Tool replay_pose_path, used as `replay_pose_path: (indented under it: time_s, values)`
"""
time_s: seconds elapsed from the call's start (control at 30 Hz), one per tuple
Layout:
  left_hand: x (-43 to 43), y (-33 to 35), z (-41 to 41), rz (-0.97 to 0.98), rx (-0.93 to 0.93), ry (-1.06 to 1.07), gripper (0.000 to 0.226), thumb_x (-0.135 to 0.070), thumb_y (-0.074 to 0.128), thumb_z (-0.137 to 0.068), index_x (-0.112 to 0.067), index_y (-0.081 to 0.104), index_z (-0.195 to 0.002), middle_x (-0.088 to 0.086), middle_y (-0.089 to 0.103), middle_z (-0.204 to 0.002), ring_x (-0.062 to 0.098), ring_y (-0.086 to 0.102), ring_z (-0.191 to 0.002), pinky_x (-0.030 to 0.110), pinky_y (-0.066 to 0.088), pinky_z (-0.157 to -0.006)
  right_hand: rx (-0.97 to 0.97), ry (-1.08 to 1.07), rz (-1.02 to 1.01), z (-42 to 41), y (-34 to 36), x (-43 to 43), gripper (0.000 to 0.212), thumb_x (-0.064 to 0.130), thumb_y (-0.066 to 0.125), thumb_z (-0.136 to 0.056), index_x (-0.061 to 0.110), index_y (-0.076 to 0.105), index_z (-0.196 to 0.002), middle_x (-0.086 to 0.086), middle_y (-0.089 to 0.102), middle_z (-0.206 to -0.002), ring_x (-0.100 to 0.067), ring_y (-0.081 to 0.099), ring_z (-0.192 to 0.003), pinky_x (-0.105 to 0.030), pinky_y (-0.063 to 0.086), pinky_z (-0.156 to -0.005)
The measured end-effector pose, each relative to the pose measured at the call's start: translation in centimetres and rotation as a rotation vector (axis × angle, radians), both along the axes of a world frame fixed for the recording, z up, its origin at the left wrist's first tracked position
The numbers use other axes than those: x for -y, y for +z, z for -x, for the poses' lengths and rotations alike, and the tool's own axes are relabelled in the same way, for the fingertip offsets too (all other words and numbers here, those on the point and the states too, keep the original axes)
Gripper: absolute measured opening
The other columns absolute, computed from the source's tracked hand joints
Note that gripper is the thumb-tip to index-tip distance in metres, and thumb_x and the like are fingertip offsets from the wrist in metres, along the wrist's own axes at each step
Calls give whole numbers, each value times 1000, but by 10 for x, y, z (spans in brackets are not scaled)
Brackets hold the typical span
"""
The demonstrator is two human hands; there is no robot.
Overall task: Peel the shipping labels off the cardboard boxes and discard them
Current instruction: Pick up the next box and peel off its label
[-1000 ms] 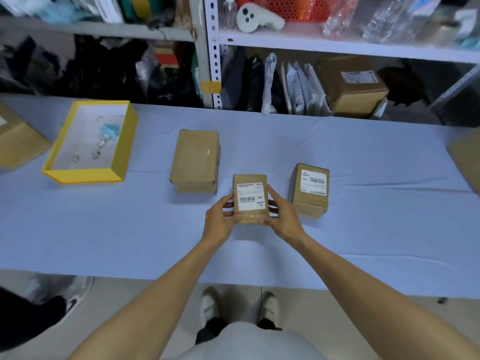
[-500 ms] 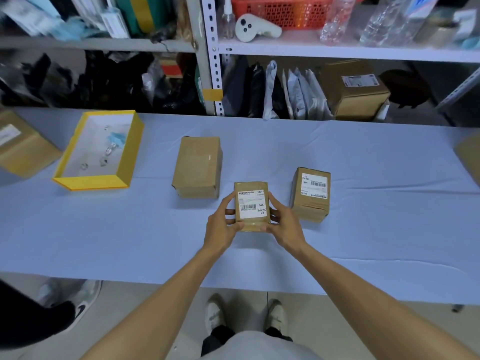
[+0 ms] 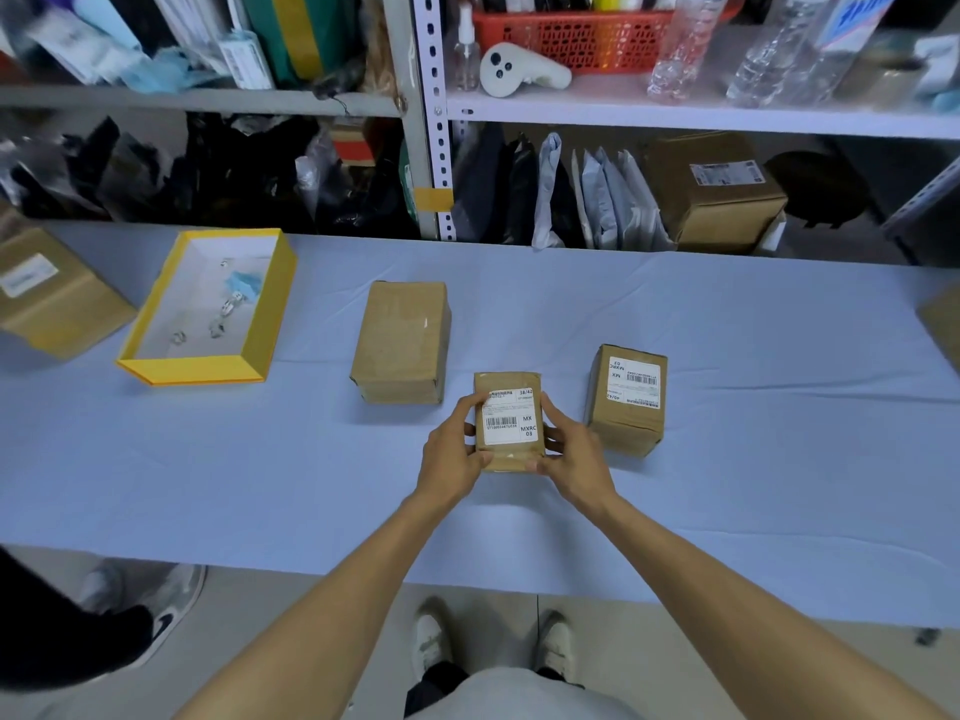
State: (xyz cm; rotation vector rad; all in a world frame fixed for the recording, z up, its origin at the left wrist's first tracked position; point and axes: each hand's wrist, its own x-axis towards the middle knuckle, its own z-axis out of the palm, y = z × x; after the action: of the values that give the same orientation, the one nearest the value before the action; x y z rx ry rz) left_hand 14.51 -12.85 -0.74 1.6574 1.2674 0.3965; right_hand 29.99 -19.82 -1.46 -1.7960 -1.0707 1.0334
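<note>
Both hands, left hand [image 3: 451, 459] and right hand [image 3: 570, 459], clasp the small box [image 3: 509, 457] above the table [image 3: 260, 485]; since a second ago the left thumb has crept onto the label [image 3: 509, 417] corner (peeling looks imminent, label still stuck flat).

We note a table [image 3: 727, 485] under pale blue cloth. On it: yellow tray [image 3: 208, 363] at 10 o'clock, plain box [image 3: 400, 345] at 12, labelled box [image 3: 628, 402] at 2.
</note>
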Motion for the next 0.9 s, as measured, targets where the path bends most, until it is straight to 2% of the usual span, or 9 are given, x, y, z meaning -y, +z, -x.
replay_pose_path:
  time_s: [0.17,0.23,0.33,0.4,0.5,0.57,0.67,0.77,0.9]
  values:
    - [4,-1,-2,-51,-44,-13,65,3,60,-77,-42,44,-121,-2,58,-113,18,64,-90,31,56,-79,35,5,-16,1,4,1,84,-5,66,-83,64,32,-116,19,65,-104,3,65,-91,-10,54,-69]
    - [4,-1,-2,-52,-44,-8,66,1,62,-78,-42,42,-123,-1,58,-112,17,64,-89,32,56,-79,41,12,-17,2,5,2,84,-4,66,-83,66,31,-114,23,64,-103,9,64,-90,-9,53,-67]
    - [1,0,0,-4,-25,20,70,-2,66,-78,-41,39,-129,1,58,-109,14,66,-83,33,56,-78,52,6,-22,3,6,2,85,-3,66,-83,66,28,-116,17,63,-111,2,63,-95,-10,54,-71]
    - [0,-1,1,11,17,35,70,-1,68,-75,-39,42,-128,2,55,-111,14,62,-93,27,53,-73,57,2,-24,4,5,2,87,-2,66,-83,66,26,-118,15,63,-114,-3,63,-99,-10,54,-74]
    - [-6,-2,-6,4,89,123,53,1,64,-76,-27,53,-119,3,47,-121,13,49,-112,22,45,-83,63,5,-20,5,4,2,86,-2,65,-83,61,25,-126,14,64,-115,-5,63,-101,-15,55,-79]
    - [-11,-1,-14,14,107,165,35,-2,64,-81,-20,58,-110,6,52,-122,13,51,-109,24,45,-87,63,10,-9,4,3,3,85,-3,65,-83,56,25,-130,15,64,-114,-6,64,-101,-17,56,-80]
    - [-17,-3,-21,-17,80,209,24,-6,69,-81,-16,62,-102,8,61,-114,15,59,-99,31,53,-87,65,17,9,3,2,3,86,-2,67,-82,46,25,-141,13,63,-116,-7,63,-103,-18,55,-81]
    - [-21,-2,-25,-41,36,265,16,-11,71,-81,-15,65,-95,3,66,-103,18,65,-92,32,55,-82,52,15,-10,3,3,3,87,-2,67,-81,52,23,-135,9,65,-118,-8,64,-104,-21,56,-82]
    - [-22,2,-27,-65,-48,283,3,-24,67,-85,-22,67,-86,-4,69,-97,12,65,-85,28,45,-81,49,13,-17,3,4,4,89,-4,66,-81,55,23,-131,9,66,-115,-7,65,-103,-22,57,-82]
